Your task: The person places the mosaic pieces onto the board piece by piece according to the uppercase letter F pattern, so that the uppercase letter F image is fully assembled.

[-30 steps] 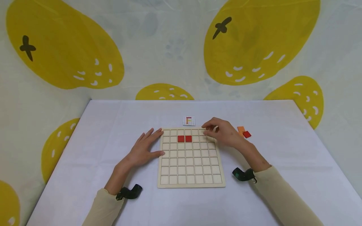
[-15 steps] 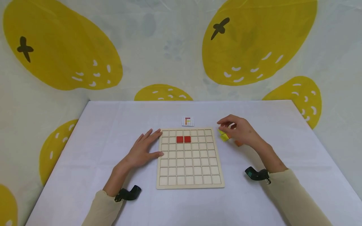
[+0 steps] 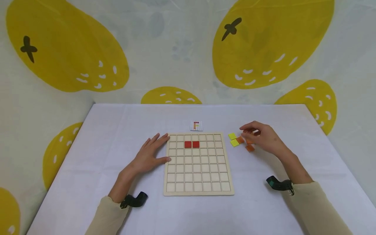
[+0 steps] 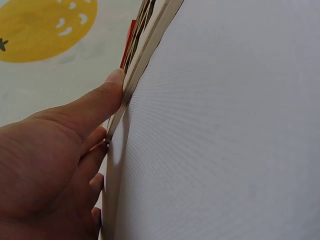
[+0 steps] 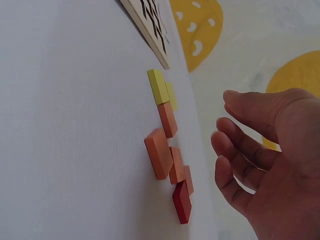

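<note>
A wooden grid board (image 3: 201,168) lies on the white table, with two red square tiles (image 3: 188,144) side by side in its second row from the far edge. My left hand (image 3: 148,158) rests at the board's left edge, thumb and fingertips touching the frame, fingers fairly straight. Over the loose tiles right of the board hovers my right hand (image 3: 264,137). The right wrist view shows its fingers loosely bent, thumb apart, holding nothing. Beneath it lie two yellow tiles (image 3: 234,142), several orange tiles (image 3: 250,148) and a red tile (image 5: 182,202), which the hand hides in the head view.
A small card (image 3: 196,125) printed with a coloured grid pattern lies just beyond the board's far edge. A white cloth (image 3: 176,58) with yellow fruit shapes hangs behind the table. Each wrist wears a black camera mount (image 3: 134,199).
My right hand has moved right from the board's far right corner to above the loose tiles, uncovering the yellow ones. The left hand and the two red tiles on the board stay put.
</note>
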`<state>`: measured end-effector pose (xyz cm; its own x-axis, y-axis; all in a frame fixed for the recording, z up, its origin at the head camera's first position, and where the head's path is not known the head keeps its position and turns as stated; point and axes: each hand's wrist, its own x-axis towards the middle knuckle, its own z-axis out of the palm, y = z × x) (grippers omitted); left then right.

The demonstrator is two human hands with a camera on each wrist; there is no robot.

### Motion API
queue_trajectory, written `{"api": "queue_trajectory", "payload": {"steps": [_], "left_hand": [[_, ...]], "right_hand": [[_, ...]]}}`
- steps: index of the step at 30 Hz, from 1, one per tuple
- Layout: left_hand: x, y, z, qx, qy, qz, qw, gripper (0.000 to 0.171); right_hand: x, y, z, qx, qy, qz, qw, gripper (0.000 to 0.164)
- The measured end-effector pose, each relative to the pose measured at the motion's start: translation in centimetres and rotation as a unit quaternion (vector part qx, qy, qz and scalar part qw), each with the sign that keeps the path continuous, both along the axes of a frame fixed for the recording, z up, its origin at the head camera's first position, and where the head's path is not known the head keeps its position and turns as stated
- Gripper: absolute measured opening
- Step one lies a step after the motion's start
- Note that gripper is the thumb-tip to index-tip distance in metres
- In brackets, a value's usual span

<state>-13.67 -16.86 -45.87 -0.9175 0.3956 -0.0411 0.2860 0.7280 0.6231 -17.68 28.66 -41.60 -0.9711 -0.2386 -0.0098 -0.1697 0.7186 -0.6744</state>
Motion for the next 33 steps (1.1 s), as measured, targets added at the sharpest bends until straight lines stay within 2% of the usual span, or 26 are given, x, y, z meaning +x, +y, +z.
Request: {"api": "queue_trajectory", "payload": {"steps": [6, 14, 27, 33], "left_hand": [[0.0, 0.0, -0.1, -0.002, 0.004, 0.0, 1.0, 0.084], [0.1, -0.1, -0.1, -0.003, 0.01, -0.001, 0.9999, 0.083], [0.0, 0.1, -0.2, -0.009, 0.001, 0.004, 0.9999, 0.084], [-0.1, 0.0, -0.1, -0.005, 0.0, 0.003, 1.0, 0.084]], "right_hand": [[0.3, 2.2, -0.3, 0.009, 0.008, -0.021, 1.0, 0.029], [0.4, 4.3, -0.7, 0.027, 0.004, -0.028, 0.999, 0.031], [-0.2, 5.4, -1.4, 0.074, -0.09, -0.016, 0.993, 0.05], [-0.6, 5.7, -1.5, 0.088, -0.106, -0.005, 0.991, 0.048]]}}
